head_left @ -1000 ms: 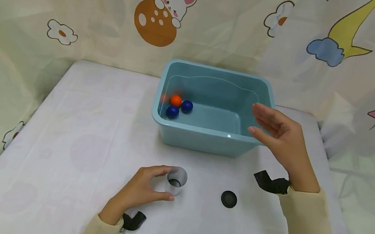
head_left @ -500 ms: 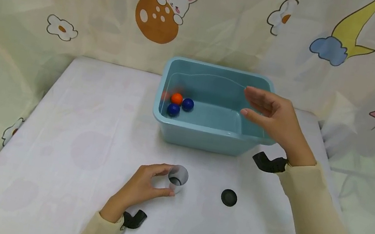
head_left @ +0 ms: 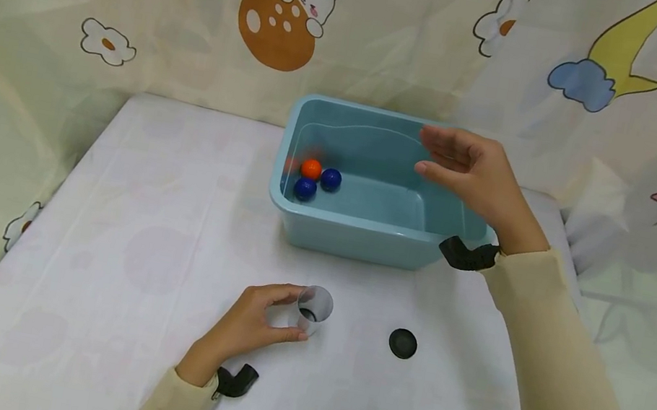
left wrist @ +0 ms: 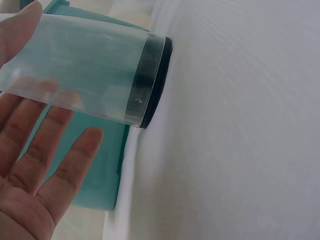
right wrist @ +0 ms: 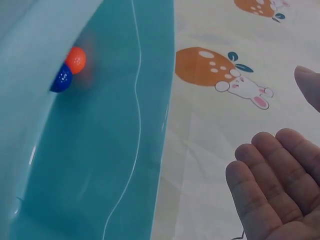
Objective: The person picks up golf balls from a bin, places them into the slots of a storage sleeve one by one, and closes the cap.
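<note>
A clear plastic cylinder [head_left: 316, 303] with an open top stands upright on the white table, its black base [left wrist: 156, 82] showing in the left wrist view. My left hand [head_left: 252, 320] holds it from the left, thumb on one side and fingers on the other. Over the right part of a light blue tub [head_left: 358, 223] hovers my right hand [head_left: 477, 174], fingers extended, thumb apart, nothing in it. Inside the tub, at its left end, an orange ball [head_left: 311, 169] lies beside two dark blue balls [head_left: 331, 179].
A round black lid [head_left: 403, 343] lies flat on the white table [head_left: 170, 206], right of the cylinder. Behind the tub hangs a cream cloth [head_left: 397, 41] printed with cartoon figures. Black wrist straps [head_left: 236, 381] are on both wrists.
My right hand has moved forward and leftward, from the tub's right rim to above its inside. My left hand stays at the cylinder. The head view has tipped down slightly.
</note>
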Motion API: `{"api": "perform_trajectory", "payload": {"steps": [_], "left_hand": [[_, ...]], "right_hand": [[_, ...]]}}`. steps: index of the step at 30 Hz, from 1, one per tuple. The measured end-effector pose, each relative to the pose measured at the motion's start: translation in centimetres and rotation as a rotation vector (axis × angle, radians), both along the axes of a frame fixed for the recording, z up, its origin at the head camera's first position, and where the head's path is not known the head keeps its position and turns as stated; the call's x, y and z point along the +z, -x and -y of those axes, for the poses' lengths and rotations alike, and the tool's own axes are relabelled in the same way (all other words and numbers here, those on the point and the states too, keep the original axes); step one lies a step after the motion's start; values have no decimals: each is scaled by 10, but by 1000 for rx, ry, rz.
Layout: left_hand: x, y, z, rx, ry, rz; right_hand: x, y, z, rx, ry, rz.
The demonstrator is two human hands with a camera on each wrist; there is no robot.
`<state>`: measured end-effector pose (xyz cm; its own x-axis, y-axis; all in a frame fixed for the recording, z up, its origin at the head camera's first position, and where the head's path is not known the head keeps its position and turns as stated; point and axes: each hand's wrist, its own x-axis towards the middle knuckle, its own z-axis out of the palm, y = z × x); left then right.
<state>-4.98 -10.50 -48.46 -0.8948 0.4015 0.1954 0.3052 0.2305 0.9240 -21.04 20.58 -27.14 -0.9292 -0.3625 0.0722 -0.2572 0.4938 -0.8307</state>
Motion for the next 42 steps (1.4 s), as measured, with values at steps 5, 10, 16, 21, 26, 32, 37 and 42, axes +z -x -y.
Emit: {"api": "perform_trajectory", "payload": {"steps": [5, 10, 16, 21, 26, 32, 37, 42], "left_hand": [[1, 0, 1, 4, -9, -6], [2, -1, 2, 14, -5, -14], [2, -1, 5, 22, -6, -47], [4, -1, 8, 34, -2, -84], [12, -2, 12, 65, 11, -68], [17, -4, 18, 85, 24, -82], [19, -4, 24, 104, 15, -88], [18, -4, 29, 113, -4, -78]], "right_hand": [[4, 12, 5, 23, -20, 9], [7, 26, 10, 34, -82, 6], [7, 45, 17, 61, -139, 32], [2, 60, 25, 104, -160, 53], [-9, 72, 35, 168, -202, 73], [-21, 84, 43, 235, -270, 98], [-30, 96, 48, 273, -341, 125], [-35, 106, 54, 285, -365, 147]]}}
